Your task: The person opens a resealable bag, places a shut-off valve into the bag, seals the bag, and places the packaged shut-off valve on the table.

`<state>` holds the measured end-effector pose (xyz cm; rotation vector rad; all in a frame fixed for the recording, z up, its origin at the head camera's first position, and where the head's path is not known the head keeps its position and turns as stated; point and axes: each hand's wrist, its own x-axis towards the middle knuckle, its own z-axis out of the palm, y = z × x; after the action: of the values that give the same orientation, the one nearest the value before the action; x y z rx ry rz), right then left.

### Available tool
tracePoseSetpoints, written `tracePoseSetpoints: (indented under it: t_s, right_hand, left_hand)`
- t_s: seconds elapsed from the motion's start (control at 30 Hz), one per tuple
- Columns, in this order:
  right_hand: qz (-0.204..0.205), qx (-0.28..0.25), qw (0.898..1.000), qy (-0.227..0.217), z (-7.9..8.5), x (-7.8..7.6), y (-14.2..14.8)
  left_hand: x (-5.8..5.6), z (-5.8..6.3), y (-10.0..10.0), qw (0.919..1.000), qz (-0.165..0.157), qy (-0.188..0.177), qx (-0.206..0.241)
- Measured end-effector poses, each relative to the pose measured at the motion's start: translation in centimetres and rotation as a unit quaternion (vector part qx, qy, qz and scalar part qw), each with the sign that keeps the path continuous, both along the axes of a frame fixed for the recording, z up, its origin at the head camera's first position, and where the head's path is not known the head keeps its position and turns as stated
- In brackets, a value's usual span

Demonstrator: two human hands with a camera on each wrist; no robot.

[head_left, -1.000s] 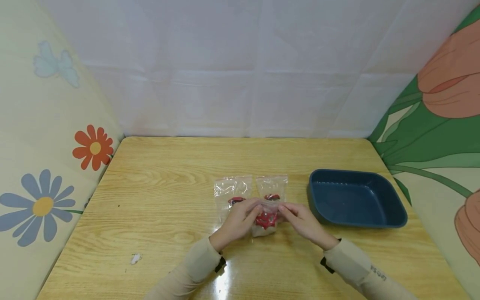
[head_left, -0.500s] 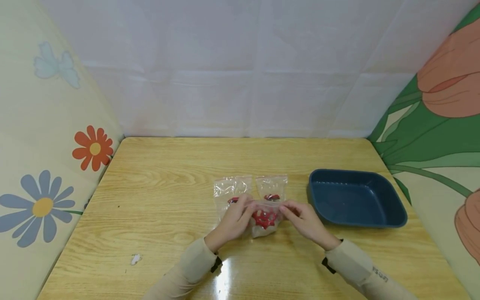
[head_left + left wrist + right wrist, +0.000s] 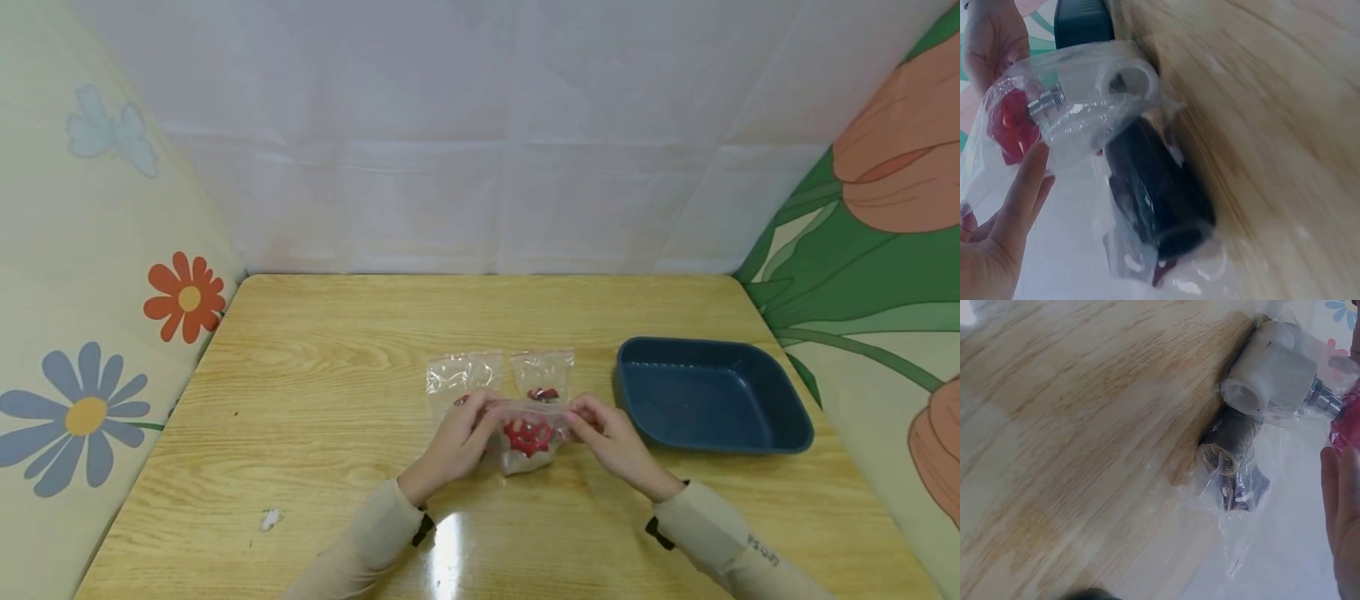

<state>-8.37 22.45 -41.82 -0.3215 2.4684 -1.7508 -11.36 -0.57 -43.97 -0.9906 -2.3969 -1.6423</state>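
Observation:
Between both hands a clear zip-lock bag [image 3: 536,408] is held by its top edge. Inside it lies a white pipe valve [image 3: 1272,369] with a red handwheel [image 3: 529,437] and a short metal stem. My left hand [image 3: 453,442] pinches the left end of the bag's top strip, thumb toward me. At the other end my right hand [image 3: 613,440] pinches the strip between thumb and fingers. Just behind are two more clear bags, a left one [image 3: 461,372] partly covered by my left hand and a right one [image 3: 542,367]. Dark valve bodies [image 3: 1157,187] with red parts show in them.
To the right of my right hand stands a deep dark blue plastic basin [image 3: 712,408] on the wooden table [image 3: 322,400]. A white curtain [image 3: 480,167] closes the back, with flower-printed cloths at both sides.
My left hand has slid left along the bag's top edge to its left end, and the strip now stretches straight. The right hand has barely shifted and keeps its pinch.

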Motion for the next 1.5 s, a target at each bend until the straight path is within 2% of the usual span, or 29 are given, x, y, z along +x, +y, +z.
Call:
tracePoseSetpoints:
  t_s: [0.13, 0.27, 0.4, 0.53, 0.63, 0.77, 0.87, 1.1, 1.3, 1.5]
  right_hand:
    - [0.015, -0.014, 1.000, 0.017, 0.0, 0.1, 0.2]
    - [0.032, -0.008, 0.999, 0.021, 0.2, 0.1, 0.5]
    - [0.044, 0.021, 0.998, 0.035, 0.2, 0.2, 1.0]
    - [0.047, 0.049, 0.994, 0.090, 0.1, 0.3, 1.4]
    - [0.044, 0.076, 0.983, 0.159, 0.0, 0.4, 1.7]
    - [0.036, 0.135, 0.954, 0.265, 0.0, 0.3, 1.9]
    - [0.036, 0.156, 0.938, 0.308, 0.0, 0.2, 2.1]
    - [0.041, 0.160, 0.930, 0.328, 0.0, 0.0, 2.1]
    - [0.036, 0.151, 0.931, 0.330, -0.1, 0.0, 1.9]
    - [0.043, 0.145, 0.930, 0.335, -0.1, 0.0, 1.9]
  left_hand:
    - [0.0, 0.1, -0.5, 0.9979, 0.019, 0.060, 0.016]
    - [-0.2, 0.1, -0.6, 0.9917, 0.015, 0.119, 0.047]
    - [-0.4, 0.2, -0.7, 0.9877, 0.014, 0.145, 0.057]
    - [-0.3, 0.4, -0.8, 0.9856, 0.020, 0.160, 0.051]
    - [-0.4, 0.4, -0.8, 0.9847, 0.021, 0.166, 0.047]
    - [-0.4, 0.4, -0.8, 0.9842, 0.020, 0.173, 0.032]
    - [-0.5, 0.5, -0.9, 0.9817, 0.021, 0.188, 0.021]
    - [-0.6, 0.4, -0.9, 0.9787, 0.018, 0.203, 0.022]
    - [-0.6, 0.4, -1.0, 0.9754, 0.016, 0.218, 0.026]
    - [-0.7, 0.6, -0.9, 0.9784, 0.003, 0.206, 0.019]
